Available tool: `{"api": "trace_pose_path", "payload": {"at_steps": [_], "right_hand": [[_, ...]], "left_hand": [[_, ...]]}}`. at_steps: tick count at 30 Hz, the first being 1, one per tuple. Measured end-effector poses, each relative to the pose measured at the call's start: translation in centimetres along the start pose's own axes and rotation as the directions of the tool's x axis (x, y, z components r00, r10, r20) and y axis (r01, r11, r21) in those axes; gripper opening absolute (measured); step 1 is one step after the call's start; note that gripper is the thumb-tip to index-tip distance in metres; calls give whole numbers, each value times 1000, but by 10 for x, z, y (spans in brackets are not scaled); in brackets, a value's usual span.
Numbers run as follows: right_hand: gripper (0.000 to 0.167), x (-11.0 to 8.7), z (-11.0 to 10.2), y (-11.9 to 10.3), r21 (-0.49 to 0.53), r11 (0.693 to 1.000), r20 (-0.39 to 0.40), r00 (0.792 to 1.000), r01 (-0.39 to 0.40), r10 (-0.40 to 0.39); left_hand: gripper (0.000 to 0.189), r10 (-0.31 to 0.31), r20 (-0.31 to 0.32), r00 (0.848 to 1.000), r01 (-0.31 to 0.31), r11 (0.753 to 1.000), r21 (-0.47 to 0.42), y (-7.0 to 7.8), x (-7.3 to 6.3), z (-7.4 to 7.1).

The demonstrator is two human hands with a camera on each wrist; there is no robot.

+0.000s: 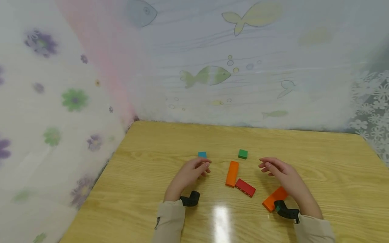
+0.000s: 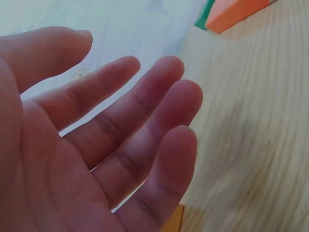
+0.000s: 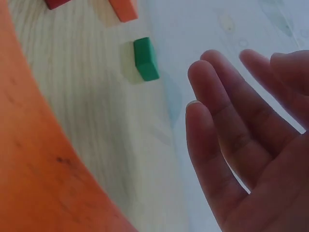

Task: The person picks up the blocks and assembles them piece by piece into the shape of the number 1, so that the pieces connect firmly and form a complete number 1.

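Over the table, left of the blocks, hovers my left hand (image 1: 192,172), its fingers loosely bent with nothing in them. A blue block (image 1: 202,154) peeks out just beyond its fingertips, partly covered by the hand. My right hand (image 1: 281,172) hangs relaxed on the other side, also holding nothing. Under its wrist lies an orange block (image 1: 275,199), partly hidden by the wrist camera and large in the right wrist view. Between the hands are another long orange block (image 1: 232,173), a red block (image 1: 245,188) touching or close to its near end, and a small green block (image 1: 242,154) farther back.
The wooden table (image 1: 146,145) carries the blocks and reaches back to a wall sheet (image 1: 258,98) printed with fish. A flowered sheet (image 1: 60,121) borders the left side. A black camera (image 1: 190,199) is strapped at the left wrist, another (image 1: 285,211) at the right.
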State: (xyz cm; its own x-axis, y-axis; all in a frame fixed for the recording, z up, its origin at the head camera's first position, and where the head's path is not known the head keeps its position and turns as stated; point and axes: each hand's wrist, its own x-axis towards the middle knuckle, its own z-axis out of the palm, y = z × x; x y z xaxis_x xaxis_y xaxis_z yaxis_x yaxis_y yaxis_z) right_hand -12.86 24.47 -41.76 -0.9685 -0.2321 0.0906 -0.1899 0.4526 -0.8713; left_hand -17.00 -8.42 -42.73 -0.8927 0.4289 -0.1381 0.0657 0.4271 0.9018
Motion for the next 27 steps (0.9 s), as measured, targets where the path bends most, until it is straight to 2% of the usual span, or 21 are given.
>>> {"api": "trace_pose_path", "payload": {"at_steps": [8,11,17,21,27], "right_hand": [[37,7,14,1,-52,998,40,998,-44,46],[38,8,18,0,-77,995,68,996,-58,64],[38,8,24,-5,-158,983,84,990,-96,111],[37,9,29,-8,-145,984,112,987,-101,117],[36,11,36,-12,-159,975,181,966,-155,184]], "left_hand": [[32,-12,22,1000,14,996,-84,21,-14,-10],[34,-13,24,1000,16,994,-106,12,-11,-10],[39,-27,15,1000,28,997,-68,-10,1,0],[37,-19,32,999,20,999,-30,-9,5,8],[35,-20,19,1000,19,999,50,-5,6,23]]}}
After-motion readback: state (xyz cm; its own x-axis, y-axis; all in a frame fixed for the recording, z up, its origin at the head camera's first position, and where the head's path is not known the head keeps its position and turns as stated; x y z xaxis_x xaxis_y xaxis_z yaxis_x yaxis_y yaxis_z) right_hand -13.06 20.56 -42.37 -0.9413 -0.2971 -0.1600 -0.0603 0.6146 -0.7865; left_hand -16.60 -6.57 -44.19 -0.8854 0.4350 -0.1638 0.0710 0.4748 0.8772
